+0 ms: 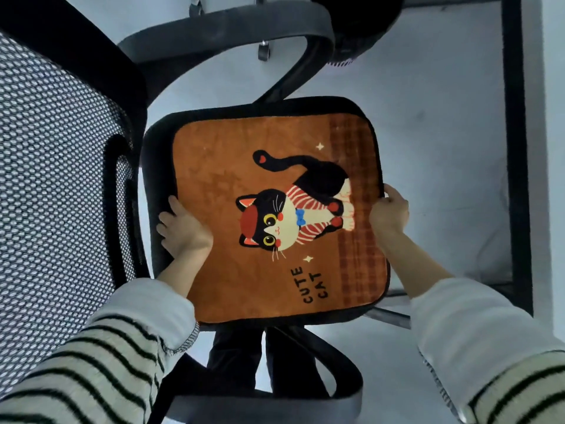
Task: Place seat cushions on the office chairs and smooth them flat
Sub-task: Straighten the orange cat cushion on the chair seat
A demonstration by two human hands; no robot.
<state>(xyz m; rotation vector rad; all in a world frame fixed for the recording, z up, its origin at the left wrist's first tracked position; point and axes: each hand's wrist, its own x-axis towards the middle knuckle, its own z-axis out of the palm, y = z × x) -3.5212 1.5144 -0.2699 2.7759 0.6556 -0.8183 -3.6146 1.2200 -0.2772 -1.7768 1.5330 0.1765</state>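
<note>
Left hand (183, 229) lies on the cushion's (232, 185) left edge, beside the backrest, fingers bent over the border; whether they pinch the fabric or only press it down cannot be told. Right hand (389, 209) is at the opposite edge, fingers curled over the cushion's black border and gripping it. The cushion is orange-brown with a black rim, printed with a black-and-white cat in a red beret and striped top, plus the words "CUTE CAT"; a darker checked band runs along its right side. It sits on the seat (156, 166) of an office chair, covering nearly all of it, the dark seat showing along the left and far edges. Mesh backrest (55, 179) stands to the left. One curved armrest (226, 35) is beyond the seat, another (275, 402) nearer the camera. Pale floor (428, 123) below, with a black frame leg (516, 148) at right. Both sleeves are striped over white cuffs.
</note>
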